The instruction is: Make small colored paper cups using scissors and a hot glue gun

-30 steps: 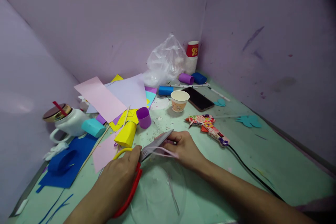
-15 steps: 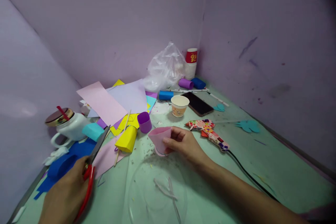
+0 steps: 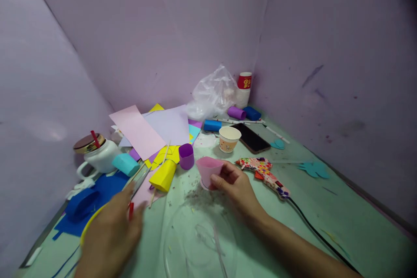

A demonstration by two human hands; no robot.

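My right hand [image 3: 239,186] pinches a pink paper tube [image 3: 208,169], flattened at its upper rim, just above the table. Motion blurs my left hand [image 3: 110,230], which is closed around red-handled scissors [image 3: 140,181]; their blades point away from me, and most of the handle is hidden by the hand. A yellow curved edge shows beside that hand. Close to the blades are a yellow paper tube [image 3: 163,176] and a light-blue paper tube [image 3: 126,164]. A purple paper tube [image 3: 186,157] stands beyond the pink one.
A patterned glue gun [image 3: 263,173] with a black cord lies right. Behind are a paper cup [image 3: 229,140], a phone [image 3: 250,138], a plastic bag [image 3: 215,95] and coloured sheets [image 3: 138,130]. A white mug [image 3: 102,156] stands left; a clear round plate [image 3: 167,243] lies in front.
My left hand has moved right and turned, with the scissors now mostly covered by it. The right hand still holds the pink tube. The whole view has shifted slightly.
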